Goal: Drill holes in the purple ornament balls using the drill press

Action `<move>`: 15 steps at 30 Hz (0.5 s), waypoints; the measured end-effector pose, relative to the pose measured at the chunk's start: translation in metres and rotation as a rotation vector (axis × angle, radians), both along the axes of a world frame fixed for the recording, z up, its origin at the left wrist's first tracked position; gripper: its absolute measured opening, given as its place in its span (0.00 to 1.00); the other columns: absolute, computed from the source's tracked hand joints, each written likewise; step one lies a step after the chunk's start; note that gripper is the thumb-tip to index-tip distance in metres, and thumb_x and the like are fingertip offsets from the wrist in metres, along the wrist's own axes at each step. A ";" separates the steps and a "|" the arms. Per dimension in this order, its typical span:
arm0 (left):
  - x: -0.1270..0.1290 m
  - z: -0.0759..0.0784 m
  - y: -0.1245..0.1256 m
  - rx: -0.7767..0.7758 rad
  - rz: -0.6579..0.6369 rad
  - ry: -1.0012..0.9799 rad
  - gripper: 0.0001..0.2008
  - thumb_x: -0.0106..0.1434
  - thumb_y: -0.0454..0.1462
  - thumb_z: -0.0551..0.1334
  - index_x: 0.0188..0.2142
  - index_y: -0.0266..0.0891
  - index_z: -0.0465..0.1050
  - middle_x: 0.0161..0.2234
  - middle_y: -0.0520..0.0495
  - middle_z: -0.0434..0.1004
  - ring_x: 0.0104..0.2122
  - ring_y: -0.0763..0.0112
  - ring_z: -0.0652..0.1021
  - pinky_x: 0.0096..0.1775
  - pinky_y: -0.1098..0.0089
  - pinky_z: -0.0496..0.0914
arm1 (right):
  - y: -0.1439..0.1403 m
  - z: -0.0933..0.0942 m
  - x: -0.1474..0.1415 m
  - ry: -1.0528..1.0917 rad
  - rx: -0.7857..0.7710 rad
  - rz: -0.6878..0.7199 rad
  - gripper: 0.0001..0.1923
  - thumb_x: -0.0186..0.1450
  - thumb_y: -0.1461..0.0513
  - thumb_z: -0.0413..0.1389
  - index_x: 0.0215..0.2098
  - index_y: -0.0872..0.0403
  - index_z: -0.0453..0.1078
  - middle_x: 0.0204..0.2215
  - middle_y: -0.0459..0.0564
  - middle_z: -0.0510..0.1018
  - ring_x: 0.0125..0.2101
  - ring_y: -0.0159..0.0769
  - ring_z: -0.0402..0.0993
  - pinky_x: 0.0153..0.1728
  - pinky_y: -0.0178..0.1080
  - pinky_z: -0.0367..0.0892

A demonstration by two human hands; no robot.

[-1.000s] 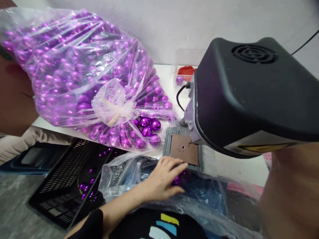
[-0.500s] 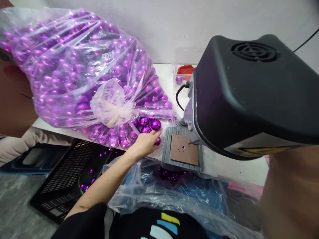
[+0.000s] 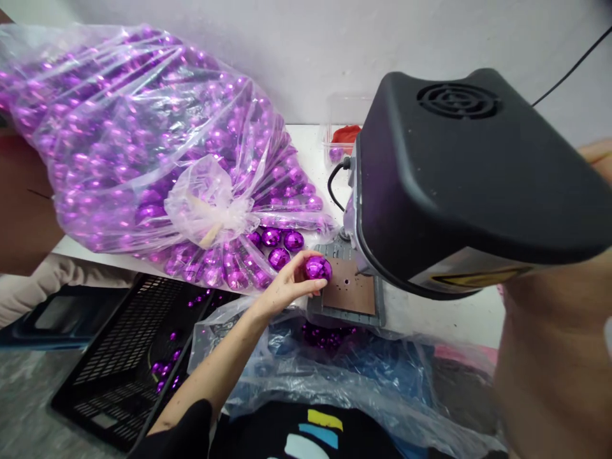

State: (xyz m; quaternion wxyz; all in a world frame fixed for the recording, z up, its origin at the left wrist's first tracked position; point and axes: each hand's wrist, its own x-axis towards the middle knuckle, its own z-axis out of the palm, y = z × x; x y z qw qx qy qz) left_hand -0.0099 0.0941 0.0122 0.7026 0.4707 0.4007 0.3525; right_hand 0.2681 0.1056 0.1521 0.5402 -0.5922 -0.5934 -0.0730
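Observation:
My left hand (image 3: pixel 291 284) holds a shiny purple faceted ball (image 3: pixel 317 268) between thumb and fingers, over the left edge of a brown board (image 3: pixel 351 296) with a small hole. That board lies on the slotted grey base (image 3: pixel 380 309) of a bench machine with a black housing (image 3: pixel 444 172), which looks like a drill press. Several loose purple balls (image 3: pixel 279 259) lie just behind my left hand. My right forearm rises at the right edge; part of my right hand (image 3: pixel 597 156) shows behind the housing, its fingers hidden.
A big tied clear bag (image 3: pixel 205 210) of purple balls fills the left of the white table (image 3: pixel 444 319). Below it stands a black crate (image 3: pixel 100 363) with purple pieces. Clear plastic sheeting (image 3: pixel 306 376) hangs before me. A clear box (image 3: pixel 347 108) with red material stands behind.
My left hand has picked up a purple ball from beside the bag and carried it right, to the brown board. Part of my right hand has come into view behind the housing.

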 end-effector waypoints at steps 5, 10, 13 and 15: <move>0.011 -0.020 -0.002 -0.251 -0.054 -0.377 0.26 0.57 0.43 0.74 0.53 0.39 0.73 0.36 0.47 0.80 0.29 0.69 0.82 0.32 0.71 0.76 | -0.002 0.009 -0.002 -0.061 -0.030 0.005 0.16 0.71 0.54 0.51 0.34 0.58 0.70 0.29 0.41 0.68 0.30 0.17 0.59 0.34 0.34 0.53; 0.013 -0.034 -0.004 -0.377 -0.040 -0.520 0.20 0.58 0.47 0.72 0.45 0.39 0.75 0.36 0.46 0.82 0.32 0.65 0.83 0.35 0.68 0.77 | -0.004 0.011 -0.004 -0.085 -0.023 0.036 0.14 0.71 0.55 0.51 0.36 0.59 0.70 0.30 0.42 0.68 0.32 0.17 0.60 0.35 0.34 0.54; 0.015 -0.036 -0.007 -0.321 0.013 -0.434 0.23 0.54 0.46 0.76 0.45 0.38 0.76 0.35 0.47 0.81 0.29 0.70 0.81 0.32 0.72 0.74 | -0.004 0.012 -0.006 -0.078 -0.038 0.021 0.17 0.71 0.53 0.50 0.36 0.58 0.70 0.30 0.41 0.69 0.32 0.18 0.61 0.36 0.36 0.56; 0.019 -0.033 -0.008 -0.235 0.026 -0.255 0.28 0.50 0.44 0.78 0.48 0.37 0.75 0.31 0.49 0.80 0.25 0.75 0.77 0.28 0.75 0.70 | -0.005 0.014 -0.008 -0.064 -0.054 0.008 0.17 0.70 0.52 0.49 0.35 0.57 0.70 0.30 0.41 0.68 0.32 0.18 0.61 0.36 0.37 0.56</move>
